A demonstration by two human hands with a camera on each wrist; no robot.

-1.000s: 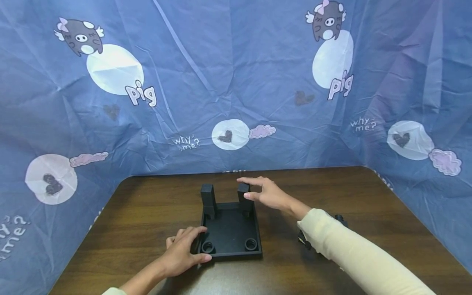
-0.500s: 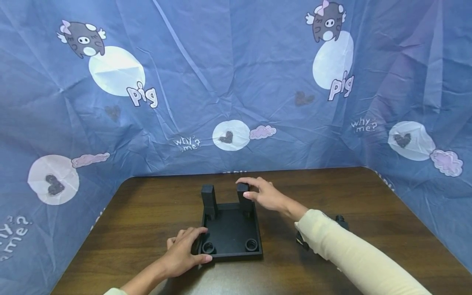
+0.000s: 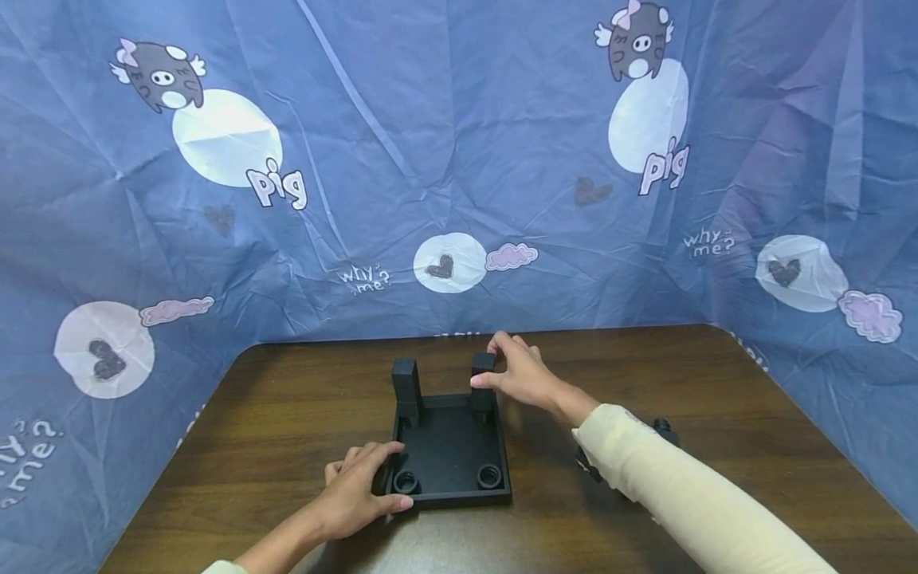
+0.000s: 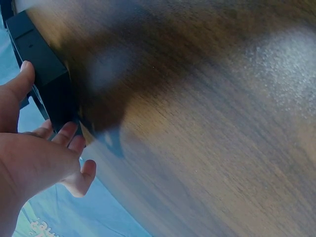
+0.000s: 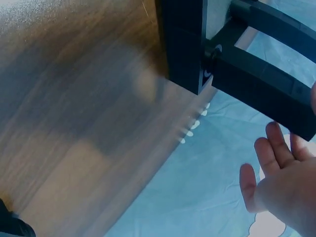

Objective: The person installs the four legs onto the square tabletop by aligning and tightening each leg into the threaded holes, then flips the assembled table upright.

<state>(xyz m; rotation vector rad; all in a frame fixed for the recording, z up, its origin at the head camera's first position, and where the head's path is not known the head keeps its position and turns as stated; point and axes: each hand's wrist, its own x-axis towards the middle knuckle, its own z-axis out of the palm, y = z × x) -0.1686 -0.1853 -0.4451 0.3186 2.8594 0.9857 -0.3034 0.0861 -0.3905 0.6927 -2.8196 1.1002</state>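
A square black base (image 3: pixel 448 446) with a raised rim lies on the table. Two threaded round sockets sit in its near corners, the left socket (image 3: pixel 406 481) and the right socket (image 3: pixel 489 477). A square-section black leg (image 3: pixel 406 387) stands in the far left corner, and a matching right leg (image 3: pixel 483 395) in the far right corner. My left hand (image 3: pixel 358 486) holds the base's near left corner, thumb on the front edge, fingers along the left side. My right hand (image 3: pixel 527 376) pinches the right leg near its top between thumb and index finger; its other fingers extend loosely.
Right of the base, a dark piece (image 3: pixel 665 430) lies partly hidden behind my right sleeve (image 3: pixel 638 454); another dark bit (image 3: pixel 586 462) shows at the sleeve's left edge. A blue printed cloth (image 3: pixel 445 159) hangs behind the wooden table (image 3: pixel 287 414).
My right index finger has moved from over the leg's top to its far right side. The right leg's top has turned and shifted slightly right. My left hand and the base stay put.
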